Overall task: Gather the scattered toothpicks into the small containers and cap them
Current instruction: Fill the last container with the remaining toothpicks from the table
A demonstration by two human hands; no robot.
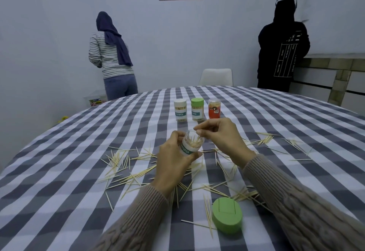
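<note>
My left hand [173, 162] grips a small clear toothpick container [190, 143] with a green label, tilted and uncapped, several toothpicks inside. My right hand [219, 134] hovers at the container's mouth, thumb and fingers pinched together; whether a toothpick is between them is hard to tell. A green cap [227, 217] lies on the checked tablecloth [59, 171] near the front. Scattered toothpicks [126, 171] lie across the cloth on both sides of my hands. Three capped containers stand at the back: white-capped [180, 110], green-capped [197, 109] and a red one [214, 109].
Two people stand facing the wall, one at back left [112, 57], one at back right [283, 49]. A white chair [216, 77] sits behind the round table. A counter [335, 67] runs along the right wall.
</note>
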